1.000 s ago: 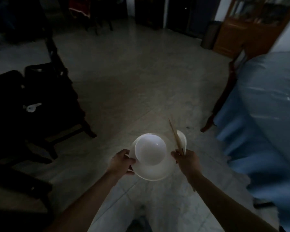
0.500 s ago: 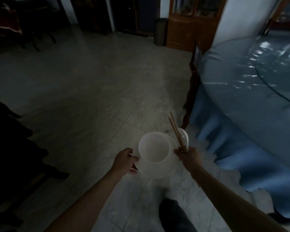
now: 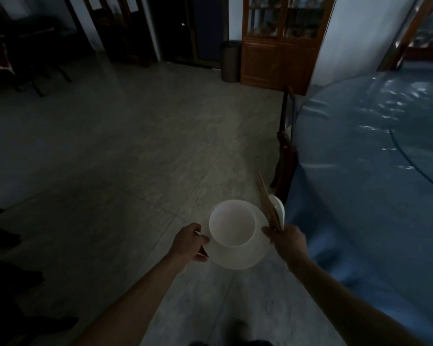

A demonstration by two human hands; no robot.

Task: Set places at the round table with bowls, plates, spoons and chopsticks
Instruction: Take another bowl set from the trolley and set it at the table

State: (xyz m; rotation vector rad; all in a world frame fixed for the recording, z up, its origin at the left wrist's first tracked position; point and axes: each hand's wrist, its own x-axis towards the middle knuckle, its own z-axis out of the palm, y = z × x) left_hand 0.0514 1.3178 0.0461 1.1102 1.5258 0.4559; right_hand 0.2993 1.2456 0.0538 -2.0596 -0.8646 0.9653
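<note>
Bowl white, round, on plate

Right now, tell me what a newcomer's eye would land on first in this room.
The bright white bowl sitting on a white plate, low in the middle against the dim floor. The left hand grips the plate's edge, while the right hand holds wooden chopsticks and a white spoon. At the right spreads the round table under a shiny blue cover.

The right hand hides the lower ends of the chopsticks and most of the spoon just behind its grip. The round surface runs off the right edge.
</note>
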